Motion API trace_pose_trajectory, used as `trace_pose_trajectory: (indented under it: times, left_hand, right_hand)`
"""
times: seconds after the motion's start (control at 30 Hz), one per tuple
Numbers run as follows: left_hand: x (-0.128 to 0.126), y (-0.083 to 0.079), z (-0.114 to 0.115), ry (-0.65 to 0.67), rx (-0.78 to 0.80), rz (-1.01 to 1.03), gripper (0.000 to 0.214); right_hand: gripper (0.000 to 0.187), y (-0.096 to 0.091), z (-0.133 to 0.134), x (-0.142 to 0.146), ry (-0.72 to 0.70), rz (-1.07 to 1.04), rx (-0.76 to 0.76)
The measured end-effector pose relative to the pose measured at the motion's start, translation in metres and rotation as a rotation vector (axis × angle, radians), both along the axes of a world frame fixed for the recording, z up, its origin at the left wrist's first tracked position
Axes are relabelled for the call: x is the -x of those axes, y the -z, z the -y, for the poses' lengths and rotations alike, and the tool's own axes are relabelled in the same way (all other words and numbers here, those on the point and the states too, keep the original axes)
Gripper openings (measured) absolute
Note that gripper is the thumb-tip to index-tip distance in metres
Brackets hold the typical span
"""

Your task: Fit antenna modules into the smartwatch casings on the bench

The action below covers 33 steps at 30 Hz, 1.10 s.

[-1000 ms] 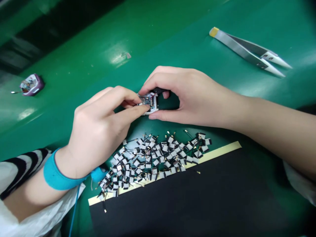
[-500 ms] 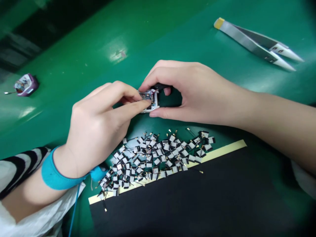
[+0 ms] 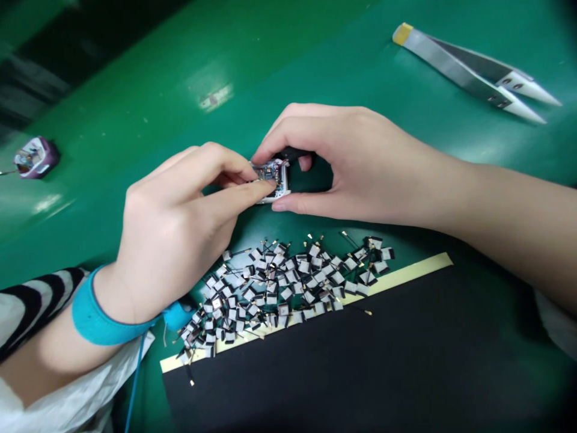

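Note:
Between my two hands is a small white-framed electronic device (image 3: 282, 180) with its circuit board exposed and facing up. My right hand (image 3: 351, 162) grips its frame, fingers at the far edge and thumb at the near edge. My left hand (image 3: 180, 216) is closed over the device's left part, with the thumb pressing on the board; what its fingertips pinch, if anything, is hidden. A black strap-like part (image 3: 293, 154) shows under my right fingers. Just below the hands lies a pile of small grey-and-black antenna pieces (image 3: 288, 279) with thin leads and gold tips.
White-tipped tweezers (image 3: 469, 69) lie at the upper right. A purple open device housing (image 3: 38, 157) sits at the far left. In front is a black sheet (image 3: 342, 373) with a yellow strip (image 3: 415, 269) along its edge. A blue wrist strap (image 3: 97, 316) with a cord circles my left wrist.
The hands keep nearly the same hold on the device. The tweezers and purple housing have shifted slightly outward in view, consistent with a small head movement.

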<state>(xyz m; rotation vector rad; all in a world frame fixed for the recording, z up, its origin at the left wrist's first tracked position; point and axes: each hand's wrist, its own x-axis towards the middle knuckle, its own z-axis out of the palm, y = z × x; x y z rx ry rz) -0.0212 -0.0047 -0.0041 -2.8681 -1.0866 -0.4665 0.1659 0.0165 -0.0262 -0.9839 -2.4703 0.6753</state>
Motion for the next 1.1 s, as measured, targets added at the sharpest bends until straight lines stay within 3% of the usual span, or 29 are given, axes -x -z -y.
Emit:
trace_pose_trajectory:
  times: [1.1]
  left_hand:
    - [-0.0015,-0.0005,0.0005,-0.043,0.044,-0.010,0.016]
  right_hand:
    - [0.030,0.0002,0.0002,0.0006,0.023,0.006,-0.021]
